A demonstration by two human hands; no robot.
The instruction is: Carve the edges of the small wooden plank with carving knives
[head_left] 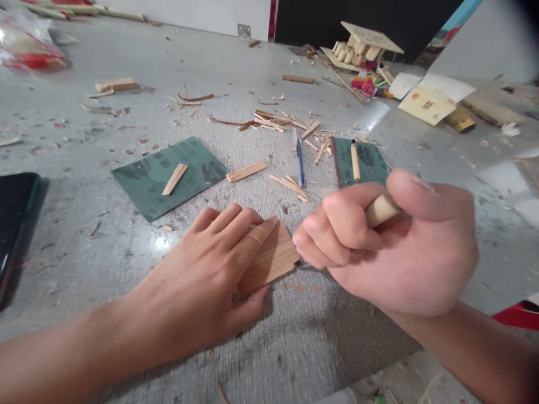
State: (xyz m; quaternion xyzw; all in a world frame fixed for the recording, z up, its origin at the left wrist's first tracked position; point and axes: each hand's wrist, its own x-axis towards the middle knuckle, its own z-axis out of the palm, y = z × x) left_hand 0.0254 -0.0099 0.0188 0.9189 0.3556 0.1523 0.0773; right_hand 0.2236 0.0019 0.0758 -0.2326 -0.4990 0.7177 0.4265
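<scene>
The right hand point(404, 247) hides most of the round stick point(382, 211) and a bit of the right green sheet point(370, 160). The left hand point(206, 264) covers part of the flat wood point(275, 255). The picture's side cuts off the shiny black thing point(14, 224), and the marks on the pale board point(373, 37) are too small to read.
</scene>
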